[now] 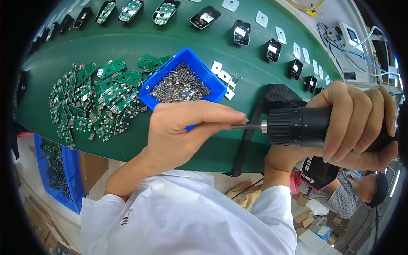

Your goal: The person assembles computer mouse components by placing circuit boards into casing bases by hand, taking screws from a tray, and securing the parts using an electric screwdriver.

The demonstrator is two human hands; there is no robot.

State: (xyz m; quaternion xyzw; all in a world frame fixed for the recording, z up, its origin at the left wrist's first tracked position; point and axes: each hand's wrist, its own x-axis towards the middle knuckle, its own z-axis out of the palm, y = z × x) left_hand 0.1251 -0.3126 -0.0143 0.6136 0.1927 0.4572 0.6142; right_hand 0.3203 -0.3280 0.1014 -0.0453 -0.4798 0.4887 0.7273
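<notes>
My right hand (357, 123) is wrapped round a black cordless drill driver (293, 126), held level with its chuck toward the left. A thin metal bit (250, 126) sticks out of the chuck. My left hand (182, 129) pinches thumb and fingers together at the bit's tip; anything small between them is hidden. Just beyond the left hand stands a blue bin (216, 83) heaped with small metal screws (180, 83). Left of the bin lies a loose pile of green circuit boards (102, 93).
Small white plates (224, 76) lie beside the bin on the green table (204, 157). Black device housings (242, 32), some with boards, line the far side near white cards (262, 19). Another blue bin (78, 178) stands below left. Another person (340, 193) is at lower right.
</notes>
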